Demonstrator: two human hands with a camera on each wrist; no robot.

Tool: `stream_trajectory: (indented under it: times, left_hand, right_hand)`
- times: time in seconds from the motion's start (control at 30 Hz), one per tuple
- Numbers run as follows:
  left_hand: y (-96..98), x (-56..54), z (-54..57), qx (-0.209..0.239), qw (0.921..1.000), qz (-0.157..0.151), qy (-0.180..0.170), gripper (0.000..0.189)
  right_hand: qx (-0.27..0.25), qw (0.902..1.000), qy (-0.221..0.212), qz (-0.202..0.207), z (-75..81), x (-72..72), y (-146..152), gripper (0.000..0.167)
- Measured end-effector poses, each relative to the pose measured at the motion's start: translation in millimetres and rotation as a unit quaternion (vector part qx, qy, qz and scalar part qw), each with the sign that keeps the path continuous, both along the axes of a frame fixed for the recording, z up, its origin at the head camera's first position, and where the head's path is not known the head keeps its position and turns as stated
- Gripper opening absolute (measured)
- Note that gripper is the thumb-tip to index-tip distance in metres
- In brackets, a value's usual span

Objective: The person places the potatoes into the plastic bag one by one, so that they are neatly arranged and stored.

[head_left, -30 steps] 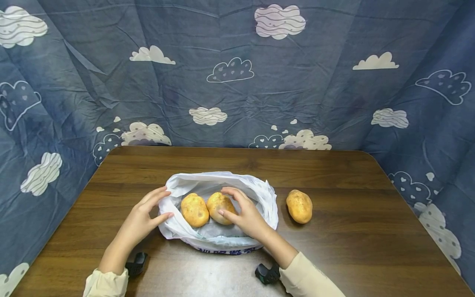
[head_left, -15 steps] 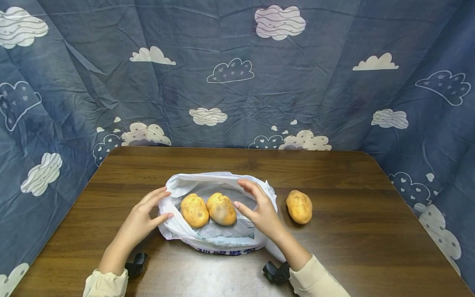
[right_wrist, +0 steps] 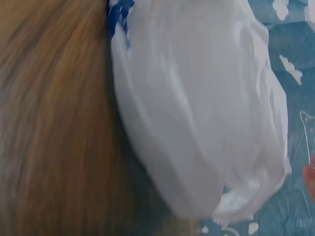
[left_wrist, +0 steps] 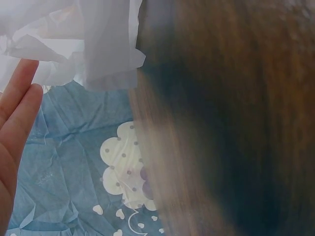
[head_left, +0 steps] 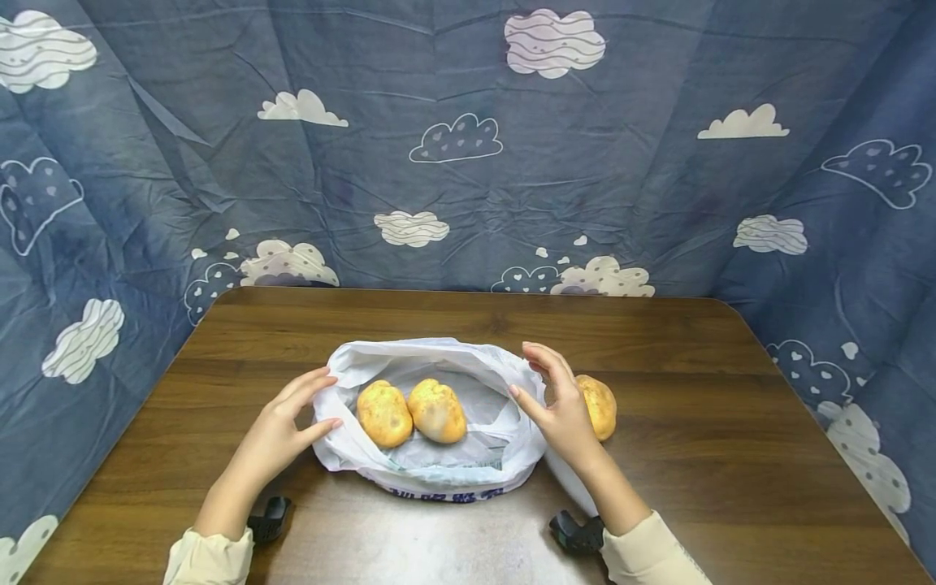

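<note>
A white plastic bag [head_left: 344,451] with blue print lies open on the table, its mouth facing up. Inside it, side by side, are a left potato [head_left: 383,414] and a right potato [head_left: 437,412]. My left hand [head_left: 276,431] rests at the bag's left rim, fingers and thumb spread along the edge; the left wrist view has two of its fingers against the plastic. Over the bag's right rim hovers my right hand [head_left: 563,414], fingers apart and holding nothing. Just beyond it is a third potato [head_left: 601,406] on the table, partly hidden by that hand.
The brown wooden table [head_left: 731,455] reaches back to a blue cloud-printed curtain [head_left: 468,195]. A black wrist device sits under each wrist, the left device [head_left: 270,520] and the right device [head_left: 578,534].
My right hand has left the right potato in the bag and moved right, across the rim toward the potato outside. My left hand has stayed at the left rim.
</note>
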State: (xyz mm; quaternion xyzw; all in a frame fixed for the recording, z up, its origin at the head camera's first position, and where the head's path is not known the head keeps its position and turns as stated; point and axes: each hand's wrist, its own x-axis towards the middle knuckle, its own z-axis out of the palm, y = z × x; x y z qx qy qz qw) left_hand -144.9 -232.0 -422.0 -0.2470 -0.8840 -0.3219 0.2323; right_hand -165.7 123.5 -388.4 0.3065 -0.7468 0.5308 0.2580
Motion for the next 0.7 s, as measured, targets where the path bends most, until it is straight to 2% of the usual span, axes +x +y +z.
stream_trajectory:
  times: [0.13,0.43,0.7]
  left_hand:
    - [0.5,0.1,0.3,-0.001,1.0,0.003,-0.001,0.057]
    - [0.8,1.1,1.2,-0.001,1.0,0.004,-0.003,0.056]
    - [0.4,0.1,0.3,-0.002,1.0,0.002,-0.008,0.056]
  right_hand:
    - [0.013,0.9995,-0.003,-0.03,1.1,2.4,9.9,0.05]
    - [0.042,0.9952,0.004,-0.088,-6.6,1.5,34.0,0.05]
    - [0.045,0.992,-0.039,-0.112,-13.0,1.9,57.3,0.05]
